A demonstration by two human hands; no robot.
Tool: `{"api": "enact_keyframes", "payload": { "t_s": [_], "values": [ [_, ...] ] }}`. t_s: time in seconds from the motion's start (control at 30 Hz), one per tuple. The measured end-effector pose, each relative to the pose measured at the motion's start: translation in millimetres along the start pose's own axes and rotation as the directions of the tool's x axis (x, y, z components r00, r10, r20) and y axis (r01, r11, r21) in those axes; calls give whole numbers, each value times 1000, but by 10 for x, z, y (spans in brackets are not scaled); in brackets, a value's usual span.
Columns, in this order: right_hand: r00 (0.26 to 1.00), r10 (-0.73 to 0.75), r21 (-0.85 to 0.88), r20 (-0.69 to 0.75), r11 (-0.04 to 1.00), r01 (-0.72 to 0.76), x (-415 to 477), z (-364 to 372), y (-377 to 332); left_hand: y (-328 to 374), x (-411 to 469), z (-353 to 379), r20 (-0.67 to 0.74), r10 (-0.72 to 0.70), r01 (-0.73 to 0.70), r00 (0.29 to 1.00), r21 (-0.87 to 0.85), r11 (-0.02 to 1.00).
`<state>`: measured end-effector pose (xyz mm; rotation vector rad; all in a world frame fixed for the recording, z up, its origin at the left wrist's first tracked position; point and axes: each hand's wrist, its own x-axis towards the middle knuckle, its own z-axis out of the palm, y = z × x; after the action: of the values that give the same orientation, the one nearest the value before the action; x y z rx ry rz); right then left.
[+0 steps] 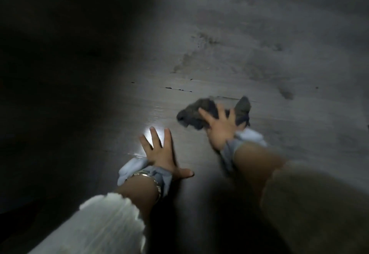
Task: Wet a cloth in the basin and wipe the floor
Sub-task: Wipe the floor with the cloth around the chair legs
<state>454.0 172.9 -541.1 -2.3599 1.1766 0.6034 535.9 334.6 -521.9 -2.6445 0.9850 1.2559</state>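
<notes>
On streaked floor (259, 58), crumpled cloth (190, 112)

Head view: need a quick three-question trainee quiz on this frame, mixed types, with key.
1. Fill in: the left hand lies ___ on the floor, fingers spread.
2. Multiple choice: the cloth is under A) the left hand, B) the right hand, C) neither hand.
3. True or false: the cloth is white.

Key: 1 flat; 2 B; 3 false, it is dark grey.
</notes>
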Motion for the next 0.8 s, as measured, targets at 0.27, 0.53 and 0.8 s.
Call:
{"api": "enact_keyframes", "payload": {
  "t_s": [0.27, 0.53, 0.8],
  "values": [
    [996, 82, -6, -23, 997, -83, 476, -267, 14, 83, 270, 98, 129, -116, 92, 985, 181, 979],
    [998, 21, -78, -55, 997, -25, -915, 595, 104, 251, 180, 64, 65, -97, 86, 993, 155, 984],
    [990, 19, -86, -140, 996, -31, -630, 431, 669, 809, 192, 142, 99, 116, -125, 988, 89, 988]
  ]
}}
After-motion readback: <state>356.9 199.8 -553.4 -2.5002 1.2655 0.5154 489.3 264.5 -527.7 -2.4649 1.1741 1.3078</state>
